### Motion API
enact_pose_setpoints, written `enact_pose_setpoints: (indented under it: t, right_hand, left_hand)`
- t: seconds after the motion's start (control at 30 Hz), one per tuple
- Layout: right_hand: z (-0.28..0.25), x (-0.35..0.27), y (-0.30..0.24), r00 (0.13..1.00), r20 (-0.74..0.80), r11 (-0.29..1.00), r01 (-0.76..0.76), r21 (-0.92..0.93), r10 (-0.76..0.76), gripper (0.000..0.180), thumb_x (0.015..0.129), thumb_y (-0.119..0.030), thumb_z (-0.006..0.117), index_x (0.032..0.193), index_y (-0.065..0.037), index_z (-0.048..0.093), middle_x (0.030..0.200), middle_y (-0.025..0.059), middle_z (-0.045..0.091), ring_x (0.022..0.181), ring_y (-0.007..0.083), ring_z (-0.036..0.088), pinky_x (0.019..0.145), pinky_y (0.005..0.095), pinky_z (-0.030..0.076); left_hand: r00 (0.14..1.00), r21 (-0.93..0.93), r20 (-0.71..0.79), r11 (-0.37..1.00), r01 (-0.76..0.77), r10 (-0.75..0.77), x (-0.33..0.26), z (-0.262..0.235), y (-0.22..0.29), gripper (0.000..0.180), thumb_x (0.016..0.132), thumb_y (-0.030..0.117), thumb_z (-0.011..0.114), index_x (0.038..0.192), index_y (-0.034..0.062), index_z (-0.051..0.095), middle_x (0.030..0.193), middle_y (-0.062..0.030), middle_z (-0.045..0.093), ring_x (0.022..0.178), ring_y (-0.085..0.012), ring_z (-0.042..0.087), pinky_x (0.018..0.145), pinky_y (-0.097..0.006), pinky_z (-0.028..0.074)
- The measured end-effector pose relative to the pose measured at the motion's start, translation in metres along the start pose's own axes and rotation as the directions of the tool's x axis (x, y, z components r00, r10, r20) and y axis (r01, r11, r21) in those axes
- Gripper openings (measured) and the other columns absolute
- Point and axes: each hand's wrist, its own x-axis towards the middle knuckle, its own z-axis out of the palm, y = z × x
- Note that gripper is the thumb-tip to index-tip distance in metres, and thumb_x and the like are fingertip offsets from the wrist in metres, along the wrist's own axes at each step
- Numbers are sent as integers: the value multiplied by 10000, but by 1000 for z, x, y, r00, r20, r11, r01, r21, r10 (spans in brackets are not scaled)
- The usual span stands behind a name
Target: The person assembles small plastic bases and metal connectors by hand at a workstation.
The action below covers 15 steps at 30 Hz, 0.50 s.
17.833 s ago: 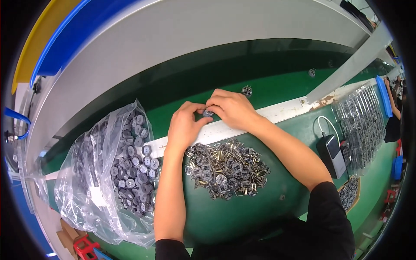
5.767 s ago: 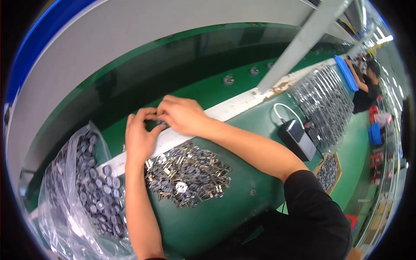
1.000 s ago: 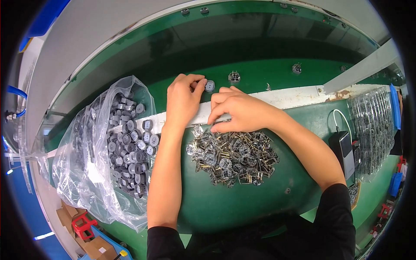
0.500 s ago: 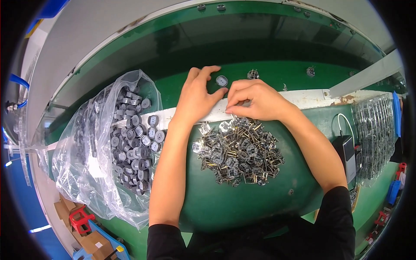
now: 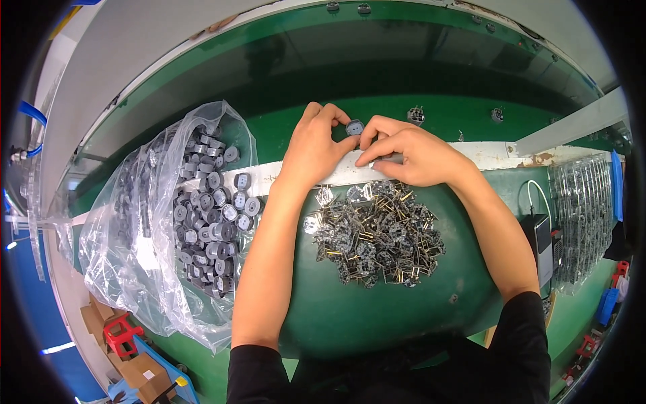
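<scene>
Beyond the white ledge, a small round grey plastic cap (image 5: 354,127) sits between the forefinger and thumb of my left hand (image 5: 313,145). Close beside it on the right, my right hand (image 5: 414,153) has its fingers curled in toward the thumb. Whatever they pinch is too small to make out. Just below my hands lies a heap of small black parts with brass and silver metal pins (image 5: 377,232). A clear plastic bag (image 5: 145,229) left of my left arm spills many more grey round caps (image 5: 215,232).
A green belt (image 5: 282,124) behind the white ledge (image 5: 336,176) carries scattered assembled parts (image 5: 416,115). On the right are a grey boxy device with a white cable (image 5: 538,239) and stacked clear blister trays (image 5: 580,219). Cardboard boxes (image 5: 147,377) and a red stool (image 5: 122,334) stand lower left.
My left fingers have come in onto the grey cap, which was loose between them. My right hand has shifted slightly right and up. Parts on the belt sit farther right.
</scene>
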Motion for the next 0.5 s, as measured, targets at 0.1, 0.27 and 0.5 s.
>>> enact_pose_setpoints:
  t: [0.1,0.27,0.5]
  right_hand:
    - [3,0,6,995,-70,997,73,26,-71,162,809,-51,726,970,-64,746,987,70,591,878,211,609,713,330,491]
    - [5,11,5,911,-384,988,-148,40,152,121,800,-72,763,912,-38,736,816,37,631,685,147,555,623,297,448]
    - [14,23,6,863,-488,959,-235,-157,131,105,847,-124,700,899,-35,715,874,85,642,768,273,637,690,380,497]
  left_hand:
    - [1000,4,19,1000,-19,19,0,-1,2,337,738,174,795,1014,39,655,1009,-132,585,946,-296,642,810,-400,529]
    - [999,8,34,1000,-11,11,1,3,3,340,727,184,817,1007,52,677,998,-110,592,918,-275,642,794,-391,527]
    - [995,-16,-27,995,-96,95,2,5,2,361,666,187,868,949,29,708,847,-77,582,736,-214,577,669,-356,482]
